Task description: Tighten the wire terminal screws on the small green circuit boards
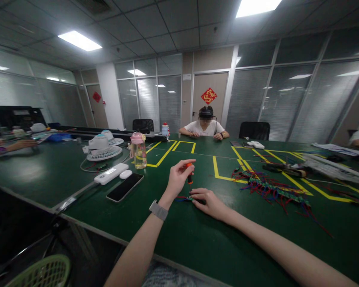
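Note:
My left hand (pixel 178 177), with a watch on its wrist, is closed round the orange and black handle of a screwdriver (pixel 190 178). The screwdriver stands upright, its shaft pointing down at a small green circuit board (pixel 190 199) with thin wires on the table. Whether the tip sits in a screw is too small to tell. Low over the table, my right hand (pixel 208 203) has its fingertips closed on the board's right edge, beside the shaft.
On the left lie a phone (pixel 125 187), a power strip (pixel 111 173), a water bottle (pixel 138 151) and white fans (pixel 103 147). A row of wired circuit boards (pixel 275 188) and a keyboard (pixel 336 169) are on the right. Across the green table sits a person (pixel 205 126).

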The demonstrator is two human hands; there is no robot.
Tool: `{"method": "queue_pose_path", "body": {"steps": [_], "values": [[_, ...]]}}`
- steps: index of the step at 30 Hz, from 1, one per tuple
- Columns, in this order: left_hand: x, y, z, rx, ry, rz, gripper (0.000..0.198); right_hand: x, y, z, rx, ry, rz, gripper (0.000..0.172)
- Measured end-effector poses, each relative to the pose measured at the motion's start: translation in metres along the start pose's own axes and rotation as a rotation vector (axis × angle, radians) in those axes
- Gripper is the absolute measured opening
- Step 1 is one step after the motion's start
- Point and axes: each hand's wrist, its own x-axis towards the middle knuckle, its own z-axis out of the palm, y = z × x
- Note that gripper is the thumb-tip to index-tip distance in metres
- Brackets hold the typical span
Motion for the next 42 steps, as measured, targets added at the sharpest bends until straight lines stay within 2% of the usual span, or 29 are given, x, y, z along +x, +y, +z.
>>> {"method": "queue_pose_path", "body": {"steps": [3, 9, 16, 18, 22, 24, 29, 31, 34, 36, 42], "values": [[0.0, 0.0002, -0.002, 0.083, 0.04, 0.054, 0.026, -0.0004, 0.0002, 0.0009, -0.002, 0.004, 0.003, 0.026], [0.0008, -0.0035, -0.0011, -0.166, -0.065, -0.04, 0.038, 0.0012, -0.0019, -0.001, 0.004, -0.002, 0.01, 0.025], [0.0003, -0.0029, -0.0038, 0.132, 0.057, 0.056, 0.024, -0.0008, -0.0013, -0.0006, 0.009, 0.008, 0.003, 0.026], [0.0012, -0.0025, -0.004, 0.083, 0.039, 0.067, 0.026, -0.0009, -0.0015, -0.0006, 0.009, 0.005, 0.003, 0.025], [0.0014, -0.0027, -0.0016, -0.117, -0.061, -0.014, 0.035, -0.0001, -0.0019, -0.0009, 0.007, 0.001, -0.001, 0.025], [0.0005, -0.0026, -0.0012, -0.076, -0.046, -0.02, 0.034, 0.0004, -0.0018, -0.0009, 0.008, 0.003, -0.003, 0.025], [-0.0001, -0.002, -0.0044, 0.131, 0.031, 0.068, 0.023, 0.0008, -0.0018, -0.0008, -0.003, 0.0, 0.0, 0.024], [0.0009, -0.0027, -0.0045, 0.068, 0.012, 0.068, 0.027, 0.0008, -0.002, -0.001, -0.002, 0.002, -0.004, 0.024], [0.0019, -0.0037, -0.0016, -0.152, -0.066, -0.016, 0.035, 0.001, -0.0027, -0.0017, 0.001, 0.001, -0.005, 0.024], [0.0017, -0.0036, 0.0005, -0.226, -0.072, -0.065, 0.038, 0.0011, -0.0035, -0.0022, 0.003, -0.003, -0.003, 0.024], [0.0, -0.0024, -0.0018, -0.01, 0.042, 0.009, 0.027, 0.0007, -0.0052, -0.0032, 0.005, -0.007, 0.011, 0.025]]}}
